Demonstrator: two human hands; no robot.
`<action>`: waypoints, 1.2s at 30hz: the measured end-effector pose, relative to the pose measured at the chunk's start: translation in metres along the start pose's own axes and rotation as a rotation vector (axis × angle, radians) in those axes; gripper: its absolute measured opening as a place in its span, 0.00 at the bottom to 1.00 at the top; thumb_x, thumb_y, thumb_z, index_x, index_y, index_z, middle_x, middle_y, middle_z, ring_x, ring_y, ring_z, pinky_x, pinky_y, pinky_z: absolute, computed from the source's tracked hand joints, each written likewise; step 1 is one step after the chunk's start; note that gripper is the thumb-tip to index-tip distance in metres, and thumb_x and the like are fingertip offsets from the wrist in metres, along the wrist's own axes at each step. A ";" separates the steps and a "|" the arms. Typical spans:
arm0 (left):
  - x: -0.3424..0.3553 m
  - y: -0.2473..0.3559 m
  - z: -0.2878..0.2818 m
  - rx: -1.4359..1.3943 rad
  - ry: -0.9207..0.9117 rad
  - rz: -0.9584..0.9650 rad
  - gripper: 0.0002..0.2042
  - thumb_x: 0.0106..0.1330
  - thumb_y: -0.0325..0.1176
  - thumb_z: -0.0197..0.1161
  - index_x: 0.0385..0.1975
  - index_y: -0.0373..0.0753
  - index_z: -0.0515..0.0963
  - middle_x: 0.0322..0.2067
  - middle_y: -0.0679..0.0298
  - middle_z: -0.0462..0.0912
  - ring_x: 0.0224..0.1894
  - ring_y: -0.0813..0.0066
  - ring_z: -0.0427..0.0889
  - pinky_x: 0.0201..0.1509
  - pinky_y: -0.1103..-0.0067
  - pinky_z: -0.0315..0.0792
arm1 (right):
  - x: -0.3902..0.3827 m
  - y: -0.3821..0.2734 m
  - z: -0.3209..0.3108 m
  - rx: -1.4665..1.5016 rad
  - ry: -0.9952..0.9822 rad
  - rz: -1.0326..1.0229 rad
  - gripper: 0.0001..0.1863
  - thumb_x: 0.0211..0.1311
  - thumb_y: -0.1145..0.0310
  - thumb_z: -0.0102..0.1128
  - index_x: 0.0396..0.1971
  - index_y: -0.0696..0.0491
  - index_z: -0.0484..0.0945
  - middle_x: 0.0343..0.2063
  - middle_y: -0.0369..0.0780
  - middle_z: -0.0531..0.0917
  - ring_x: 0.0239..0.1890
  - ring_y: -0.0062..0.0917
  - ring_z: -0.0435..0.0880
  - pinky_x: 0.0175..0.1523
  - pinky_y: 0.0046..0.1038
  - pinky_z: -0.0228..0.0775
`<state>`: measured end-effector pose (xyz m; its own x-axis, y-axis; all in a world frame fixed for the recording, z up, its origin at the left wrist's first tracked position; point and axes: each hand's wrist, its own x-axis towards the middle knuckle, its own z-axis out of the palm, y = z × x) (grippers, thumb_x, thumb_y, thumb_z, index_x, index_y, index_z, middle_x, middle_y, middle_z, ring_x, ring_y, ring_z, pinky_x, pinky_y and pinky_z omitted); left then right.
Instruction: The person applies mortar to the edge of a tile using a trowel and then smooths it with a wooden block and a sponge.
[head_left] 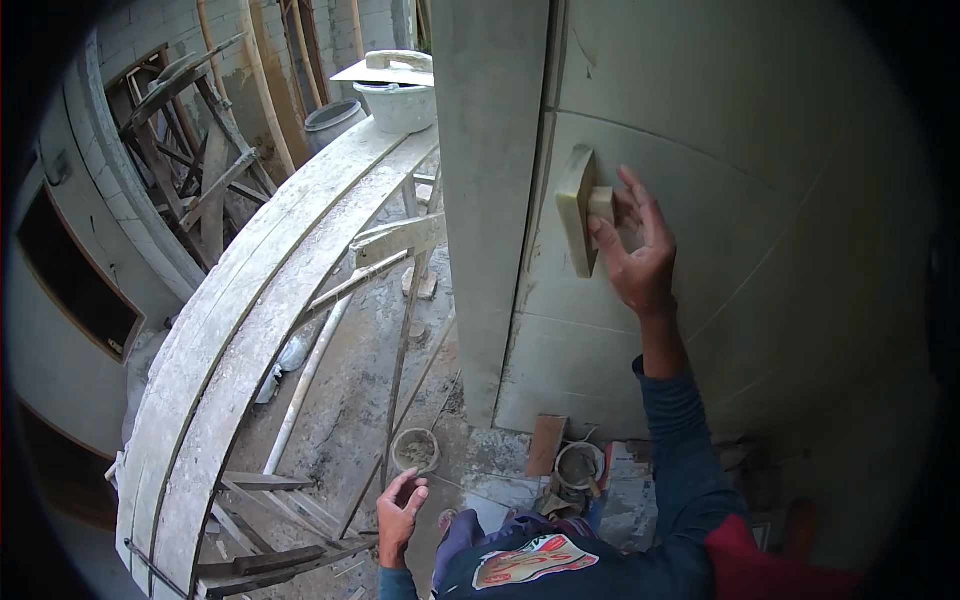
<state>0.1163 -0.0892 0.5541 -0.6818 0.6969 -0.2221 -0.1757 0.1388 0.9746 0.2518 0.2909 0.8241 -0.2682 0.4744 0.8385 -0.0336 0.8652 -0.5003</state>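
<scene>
As seen in the head view, a pale, flat rectangular float (575, 218) is held upright by the right hand (641, 262) in front of a grey-green wall faced with large panels (730, 220). Its pale block handle (601, 203) is gripped by the thumb and partly hidden fingers, the index finger being raised clear. Whether the wall is touched by the float cannot be told. The left hand (398, 515) is held low, its fingers loosely curled and parted from the thumb, with nothing seen grasped; a small round bucket of grey material (416, 451) is located just beyond it. To the left, long, whitish, mortar-stained planks (290, 235) are supported on wooden framing. On their far end a grey-white bucket (396, 109) is placed, topped by a flat white board with a handle (398, 67). A reddish-brown rectangular slab (546, 446) is seen near the wall's foot.
</scene>
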 end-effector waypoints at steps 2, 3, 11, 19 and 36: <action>0.000 0.001 0.002 -0.021 -0.013 0.010 0.24 0.61 0.35 0.69 0.55 0.31 0.74 0.42 0.60 0.83 0.46 0.73 0.81 0.53 0.78 0.73 | 0.068 -0.035 -0.003 -0.238 0.067 -0.328 0.25 0.58 0.71 0.66 0.55 0.59 0.72 0.37 0.48 0.83 0.41 0.33 0.85 0.47 0.31 0.78; 0.003 0.003 0.003 -0.026 -0.026 0.003 0.24 0.61 0.35 0.69 0.55 0.31 0.74 0.42 0.60 0.83 0.46 0.73 0.81 0.53 0.78 0.73 | 0.108 -0.050 -0.004 -0.424 0.117 -0.545 0.22 0.58 0.70 0.67 0.52 0.58 0.75 0.36 0.47 0.83 0.40 0.32 0.85 0.46 0.31 0.78; 0.009 -0.007 -0.009 -0.121 -0.017 0.040 0.23 0.62 0.32 0.67 0.56 0.33 0.73 0.44 0.60 0.82 0.47 0.74 0.79 0.53 0.78 0.73 | 0.179 -0.109 0.052 -1.170 -0.014 -0.793 0.13 0.56 0.71 0.64 0.38 0.61 0.75 0.31 0.50 0.79 0.37 0.44 0.82 0.43 0.38 0.76; -0.025 -0.040 -0.044 -0.082 0.057 -0.136 0.26 0.61 0.37 0.70 0.56 0.32 0.73 0.42 0.60 0.82 0.47 0.73 0.80 0.55 0.78 0.71 | -0.099 0.064 0.130 -0.819 -0.512 -0.746 0.11 0.49 0.74 0.57 0.33 0.61 0.76 0.25 0.40 0.71 0.29 0.28 0.76 0.27 0.25 0.69; -0.015 -0.014 -0.063 0.018 0.004 -0.050 0.22 0.63 0.31 0.66 0.57 0.33 0.73 0.43 0.60 0.82 0.48 0.73 0.80 0.55 0.77 0.72 | -0.052 0.022 0.040 0.088 0.178 0.011 0.17 0.62 0.78 0.57 0.52 0.59 0.74 0.42 0.44 0.83 0.42 0.25 0.84 0.42 0.27 0.78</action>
<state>0.0838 -0.1458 0.5421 -0.6751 0.6864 -0.2705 -0.1965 0.1862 0.9627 0.2268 0.2783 0.7607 -0.0943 0.5120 0.8538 -0.1177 0.8459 -0.5203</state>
